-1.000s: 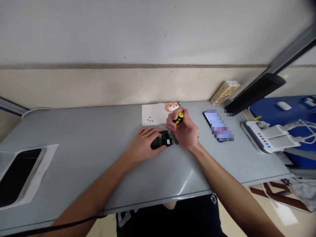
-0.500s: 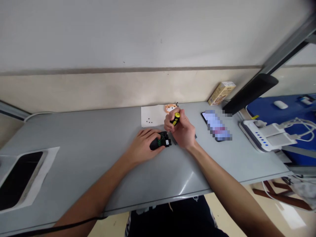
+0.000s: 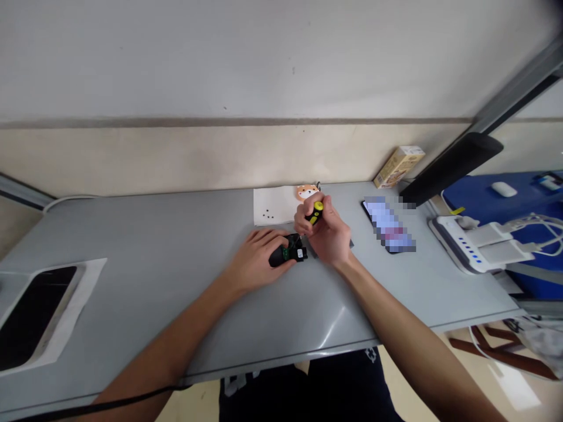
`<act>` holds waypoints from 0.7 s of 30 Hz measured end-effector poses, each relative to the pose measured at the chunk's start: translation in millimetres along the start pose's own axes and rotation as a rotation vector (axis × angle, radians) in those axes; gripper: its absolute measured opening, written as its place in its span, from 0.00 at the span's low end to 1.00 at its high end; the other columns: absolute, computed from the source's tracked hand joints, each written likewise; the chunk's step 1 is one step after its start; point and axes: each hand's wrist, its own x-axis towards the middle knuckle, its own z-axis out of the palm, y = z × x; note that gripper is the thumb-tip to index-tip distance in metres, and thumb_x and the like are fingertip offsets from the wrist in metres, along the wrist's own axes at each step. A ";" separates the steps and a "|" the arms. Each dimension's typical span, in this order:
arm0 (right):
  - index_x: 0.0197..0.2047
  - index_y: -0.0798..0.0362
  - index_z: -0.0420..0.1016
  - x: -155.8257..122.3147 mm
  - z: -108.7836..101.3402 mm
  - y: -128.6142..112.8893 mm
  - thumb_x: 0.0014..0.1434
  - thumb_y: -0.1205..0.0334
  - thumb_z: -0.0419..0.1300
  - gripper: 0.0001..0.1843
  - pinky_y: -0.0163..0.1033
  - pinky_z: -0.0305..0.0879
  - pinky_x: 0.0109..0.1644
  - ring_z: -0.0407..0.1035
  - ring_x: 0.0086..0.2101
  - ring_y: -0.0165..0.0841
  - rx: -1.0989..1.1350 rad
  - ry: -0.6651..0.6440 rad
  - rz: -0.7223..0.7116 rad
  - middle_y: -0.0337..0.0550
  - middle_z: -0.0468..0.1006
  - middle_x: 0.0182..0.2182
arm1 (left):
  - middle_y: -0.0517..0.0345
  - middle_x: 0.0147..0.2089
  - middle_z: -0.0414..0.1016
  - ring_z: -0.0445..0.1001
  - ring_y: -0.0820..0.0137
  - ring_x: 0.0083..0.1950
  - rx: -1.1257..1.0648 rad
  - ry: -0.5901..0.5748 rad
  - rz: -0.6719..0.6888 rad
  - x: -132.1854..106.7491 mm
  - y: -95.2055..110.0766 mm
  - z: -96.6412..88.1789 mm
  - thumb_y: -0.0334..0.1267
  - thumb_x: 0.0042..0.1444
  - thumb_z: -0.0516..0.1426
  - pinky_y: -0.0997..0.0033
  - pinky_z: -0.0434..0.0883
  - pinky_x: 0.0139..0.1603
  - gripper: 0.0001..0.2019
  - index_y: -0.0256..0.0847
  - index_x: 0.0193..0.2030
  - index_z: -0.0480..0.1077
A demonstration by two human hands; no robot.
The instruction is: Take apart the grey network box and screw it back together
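Note:
My left hand (image 3: 257,261) is closed around a small black device (image 3: 277,257), rounded like a computer mouse, and presses it to the grey desk. Green circuit board and a white label show on its open side. Just right of it, my right hand (image 3: 329,234) grips a screwdriver (image 3: 316,212) by its black and yellow handle; the shaft and tip are hidden by the hand. Behind both hands lies a white sheet (image 3: 275,205) with several tiny dark bits, probably screws, and an orange animal-face item (image 3: 307,191). A dark flat piece sits partly hidden beneath my right wrist.
To the right lie a phone (image 3: 387,225), a yellowish box (image 3: 398,167), a black cylinder (image 3: 453,167) and a white power strip (image 3: 470,246) with plugged-in chargers. At the far left a black-topped device (image 3: 39,310) rests on white paper. A wall runs behind the desk (image 3: 167,246).
The view has shifted slightly. Both hands keep their grips and stay in nearly the same place over the desk.

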 end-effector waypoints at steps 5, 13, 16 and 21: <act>0.33 0.48 0.68 0.2 0.0 0.8 0.71 0.42 0.52 0.21 0.37 0.56 0.31 0.50 0.25 0.30 0.001 -0.009 -0.028 0.36 0.56 0.25 | 0.56 0.57 0.80 0.74 0.58 0.60 -0.008 0.014 0.006 0.6 -0.4 0.0 0.45 0.62 0.64 0.51 0.68 0.62 0.11 0.45 0.46 0.71; 0.34 0.49 0.69 0.7 -0.5 3.1 0.73 0.45 0.50 0.21 0.37 0.54 0.31 0.50 0.25 0.30 0.026 -0.039 -0.044 0.36 0.56 0.24 | 0.56 0.57 0.79 0.74 0.57 0.61 -0.009 0.001 -0.004 0.7 0.0 0.3 0.45 0.63 0.63 0.52 0.67 0.63 0.10 0.46 0.47 0.71; 0.34 0.48 0.69 0.8 -0.2 3.6 0.73 0.43 0.49 0.22 0.37 0.54 0.31 0.50 0.25 0.30 0.021 -0.031 -0.062 0.37 0.57 0.24 | 0.56 0.57 0.80 0.74 0.58 0.61 -0.011 0.002 -0.007 1.1 0.5 0.1 0.45 0.62 0.64 0.51 0.67 0.63 0.10 0.46 0.46 0.71; 0.33 0.48 0.67 0.4 1.1 2.3 0.71 0.40 0.50 0.23 0.38 0.54 0.31 0.50 0.25 0.30 -0.017 -0.005 -0.016 0.36 0.56 0.24 | 0.56 0.58 0.79 0.74 0.57 0.61 -0.018 0.011 0.006 0.5 0.5 -0.4 0.45 0.62 0.64 0.52 0.67 0.64 0.11 0.46 0.48 0.72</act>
